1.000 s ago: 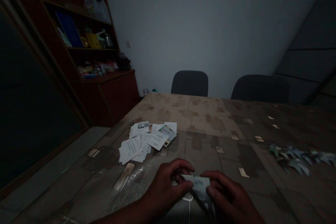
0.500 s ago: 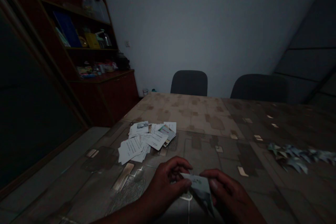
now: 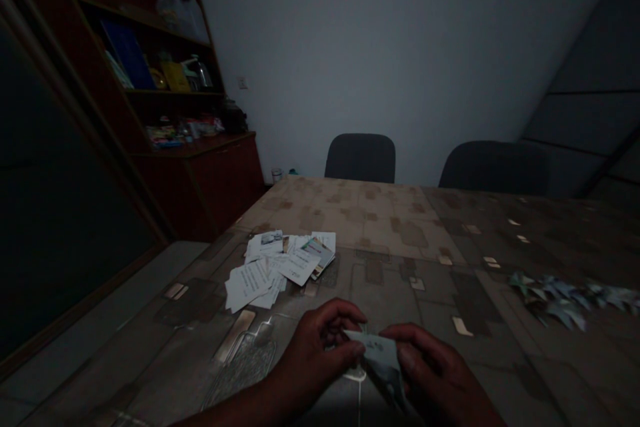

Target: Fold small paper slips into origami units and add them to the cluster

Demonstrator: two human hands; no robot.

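Observation:
Between my two hands, low in the view and just above the table, is a small folded piece of printed paper (image 3: pixel 383 355), pale with a dark mark and a darker lower part. My left hand (image 3: pixel 327 340) pinches its left corner between thumb and forefinger. On the other side, my right hand (image 3: pixel 427 360) grips the right edge, with the thumb along it. The lower end of the paper is dim and hard to make out. Beyond my left hand lies a loose pile of printed cards (image 3: pixel 280 265), overlapping each other.
A patterned cloth covers the table (image 3: pixel 360 213). Several folded paper shapes (image 3: pixel 565 300) lie in a row at the right. Two dark chairs (image 3: pixel 360 157) stand at the far side, and a wooden cabinet (image 3: pixel 220 173) with filled shelves is at the left.
The folded paper has tilted slightly in my fingers, and my right thumb has shifted a little along its edge. The cards and paper shapes lie as before.

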